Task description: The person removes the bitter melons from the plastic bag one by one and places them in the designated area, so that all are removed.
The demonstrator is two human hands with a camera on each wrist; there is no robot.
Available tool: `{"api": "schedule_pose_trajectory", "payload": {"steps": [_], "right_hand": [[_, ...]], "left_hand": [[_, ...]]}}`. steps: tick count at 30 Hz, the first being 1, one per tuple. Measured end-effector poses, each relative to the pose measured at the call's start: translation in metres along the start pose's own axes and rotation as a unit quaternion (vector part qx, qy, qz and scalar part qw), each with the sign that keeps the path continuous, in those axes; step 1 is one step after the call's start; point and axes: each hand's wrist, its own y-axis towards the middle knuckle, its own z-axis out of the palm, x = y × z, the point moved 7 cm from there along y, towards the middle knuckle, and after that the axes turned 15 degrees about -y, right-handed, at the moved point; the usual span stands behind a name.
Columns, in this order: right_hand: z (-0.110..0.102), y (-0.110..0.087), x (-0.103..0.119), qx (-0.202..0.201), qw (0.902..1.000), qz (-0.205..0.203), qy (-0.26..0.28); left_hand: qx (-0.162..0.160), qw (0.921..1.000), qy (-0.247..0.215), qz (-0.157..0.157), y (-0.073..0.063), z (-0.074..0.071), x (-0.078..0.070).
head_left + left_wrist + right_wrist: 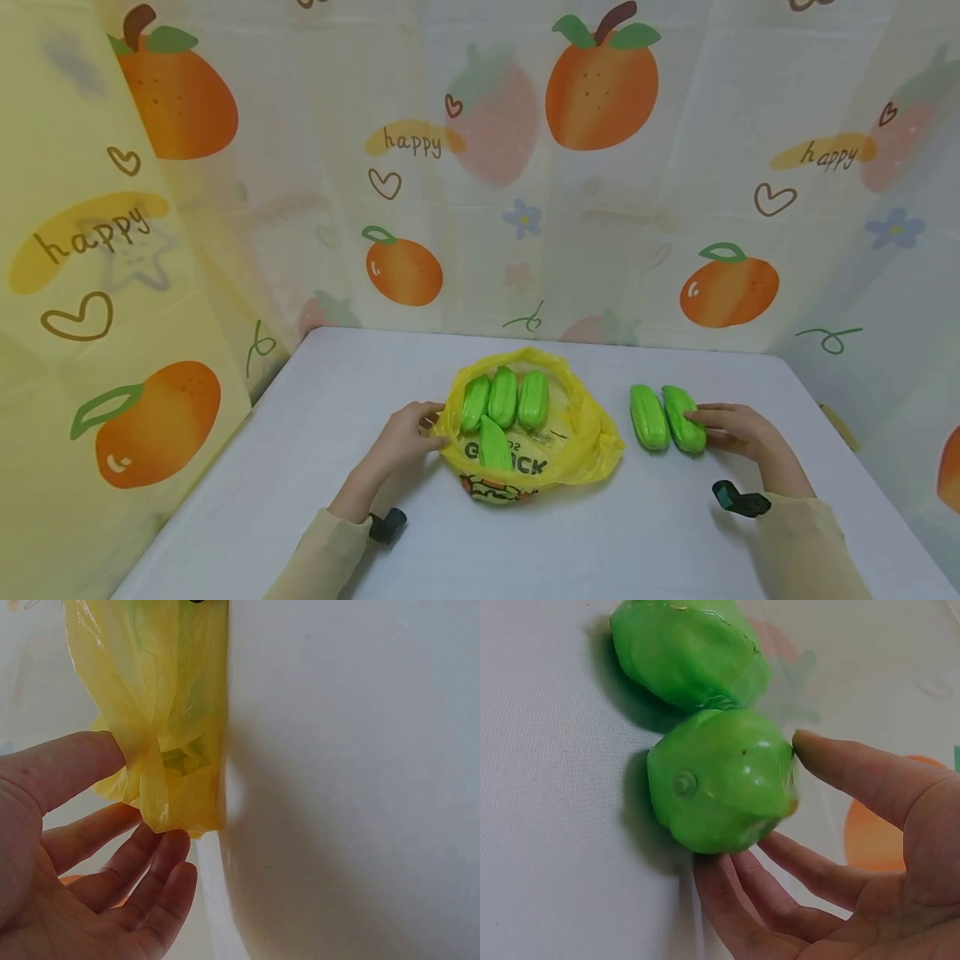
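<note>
The left hand [405, 437] held the rim of the yellow bag [592, 442] between thumb and fingers; the right hand [738, 429] gripped the outer green vegetable [681, 417], thumb on one side and fingers on the other; that vegetable lay on the white table [570, 550], right of the bag, just beside a second green vegetable [649, 418]; four more green pieces [533, 400] lay inside the bag, three abreast and one nearer the person

Six green pieces [504, 400] are sharing one desk [585, 537]: four are lying inside a single yellow bag [596, 454], and two are resting to its right. One left hand [402, 437] and one right hand [737, 429], two in all, are extending from the near side; two dark wrist devices [387, 527] are showing.
</note>
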Motion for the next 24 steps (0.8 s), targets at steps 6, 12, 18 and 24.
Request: {"api": "schedule_pose_trajectory", "payload": {"steps": [6, 12, 18, 24], "right_hand": [[0.0018, -0.0019, 0.0027, 0.002, 1.0, -0.006, 0.0], [0.0028, -0.0014, 0.0027, -0.006, 0.9999, -0.001, -0.014], [0.005, 0.0015, 0.0012, -0.006, 0.9998, 0.002, -0.018], [0.0029, 0.0, -0.0008, -0.008, 0.9999, 0.006, -0.005]], "left_hand": [[-0.001, 1.0, 0.003, 0.002, 0.0007, -0.0001, 0.0006], [0.0, 1.0, 0.004, -0.001, -0.0002, -0.0004, 0.0002], [-0.003, 1.0, 0.001, -0.005, -0.0002, -0.0009, 0.0008], [-0.004, 1.0, 0.0, -0.005, -0.0002, -0.0015, 0.0007]]}}
